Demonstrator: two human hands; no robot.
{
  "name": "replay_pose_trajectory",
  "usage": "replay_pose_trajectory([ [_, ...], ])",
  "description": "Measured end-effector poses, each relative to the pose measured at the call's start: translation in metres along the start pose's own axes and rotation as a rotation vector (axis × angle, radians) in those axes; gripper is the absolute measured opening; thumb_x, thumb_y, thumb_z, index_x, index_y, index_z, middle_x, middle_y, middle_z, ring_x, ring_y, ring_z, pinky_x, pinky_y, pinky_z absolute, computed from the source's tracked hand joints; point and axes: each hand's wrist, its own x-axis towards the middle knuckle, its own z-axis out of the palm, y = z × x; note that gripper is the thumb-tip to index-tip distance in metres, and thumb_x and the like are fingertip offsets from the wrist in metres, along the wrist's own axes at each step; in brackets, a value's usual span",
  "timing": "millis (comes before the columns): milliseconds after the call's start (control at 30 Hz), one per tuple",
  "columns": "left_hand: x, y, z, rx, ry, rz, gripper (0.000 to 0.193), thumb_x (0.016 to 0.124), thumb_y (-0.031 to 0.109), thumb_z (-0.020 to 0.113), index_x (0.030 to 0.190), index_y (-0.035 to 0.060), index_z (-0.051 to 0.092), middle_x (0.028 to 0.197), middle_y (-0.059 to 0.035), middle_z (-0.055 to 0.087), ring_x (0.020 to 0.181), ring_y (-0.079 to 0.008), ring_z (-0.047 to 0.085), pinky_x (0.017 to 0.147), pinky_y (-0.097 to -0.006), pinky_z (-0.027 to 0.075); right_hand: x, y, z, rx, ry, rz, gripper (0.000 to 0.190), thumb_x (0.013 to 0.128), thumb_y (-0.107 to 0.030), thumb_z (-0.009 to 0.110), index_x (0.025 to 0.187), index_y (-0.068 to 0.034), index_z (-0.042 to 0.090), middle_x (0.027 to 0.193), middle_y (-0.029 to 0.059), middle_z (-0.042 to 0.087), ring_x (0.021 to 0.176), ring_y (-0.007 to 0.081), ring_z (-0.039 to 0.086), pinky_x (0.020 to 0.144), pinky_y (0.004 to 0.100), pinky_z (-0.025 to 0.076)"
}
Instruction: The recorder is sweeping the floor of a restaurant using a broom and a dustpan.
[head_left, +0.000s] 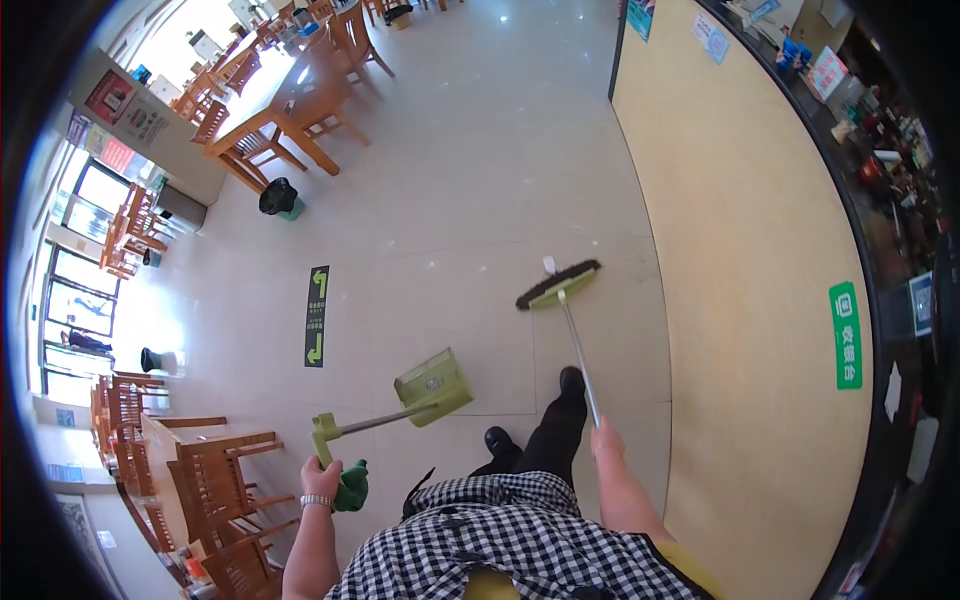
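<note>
My right hand (607, 442) is closed around the metal pole of a broom (561, 288), whose green head with dark bristles rests on the tiled floor ahead of my feet. A small white scrap (550, 265) lies just beyond the bristles. In my left hand (321, 480) is the green handle of a long-handled dustpan (435, 386). The dustpan's green pan is left of the broom head; whether it touches the floor I cannot tell. A green cloth or glove (351, 486) hangs beside the left hand's fingers.
On the right runs a wood-panelled counter (739, 225) with a cluttered dark top. Wooden tables (251, 105) and chairs (217, 480) stand at the upper and lower left. A lined bin (281, 199) is near the upper table. A floor sign (316, 316) with arrows lies left of centre.
</note>
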Motion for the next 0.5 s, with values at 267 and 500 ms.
replay_pose_trajectory([
  [267,-0.018,0.062,0.036,0.131,0.064,-0.140,0.032,0.062,0.025,0.061,0.076,-0.0040,0.059,0.070,-0.0170,0.060,0.065,-0.0286,0.059,0.063,-0.0385,0.047,0.095,0.021,-0.131,-0.004,0.133,-0.143,0.049,0.084,-0.032,0.047,0.129,-0.016,0.036,0.107,0.0181,0.056,0.098,0.0342,0.054,0.082,0.0421,0.045],
  [500,0.009,0.150,0.058,0.174,0.050,-0.242,0.034,0.062,0.023,0.061,0.083,-0.0037,0.061,0.075,-0.0187,0.062,0.070,-0.0288,0.061,0.068,-0.0389,0.048,-0.055,0.215,-0.129,0.091,-0.122,0.090,0.044,0.086,-0.034,0.043,0.127,-0.020,0.035,0.086,0.0193,0.060,0.080,0.0372,0.058,0.068,0.0471,0.045],
])
